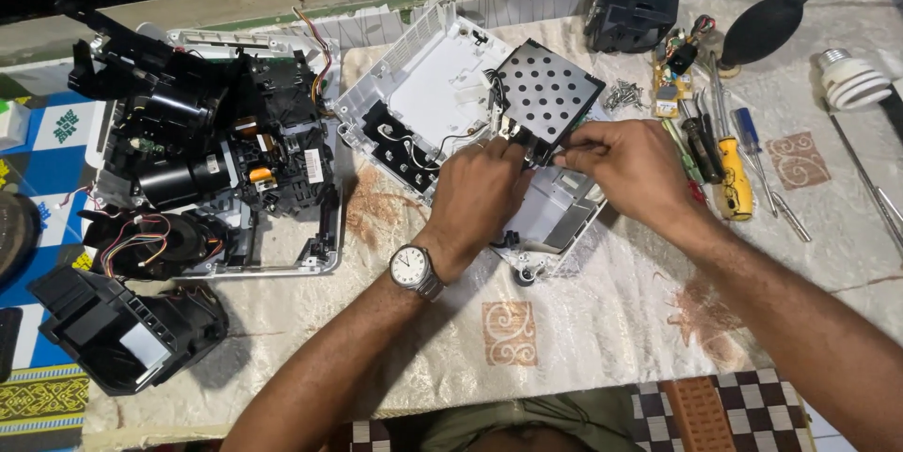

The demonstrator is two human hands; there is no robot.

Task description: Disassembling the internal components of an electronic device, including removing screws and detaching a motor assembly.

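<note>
A white plastic device casing [423,85] lies open at the centre of the table, with black wires inside. A black perforated metal plate [547,90] sits tilted over its right part. My left hand [475,196], with a wristwatch [415,269] on the wrist, rests on the casing and pinches at the plate's lower edge. My right hand [628,165] meets it from the right, fingertips closed on a small part at the same edge. What lies between the fingertips is hidden.
A dismantled black device chassis [212,156] with wires fills the left. A black housing [118,330] lies front left. Screwdrivers [734,174], loose screws [623,95], a small circuit board [670,71], a black air blower [767,27], a white bulb [854,80] and a black block [628,10] lie at the right.
</note>
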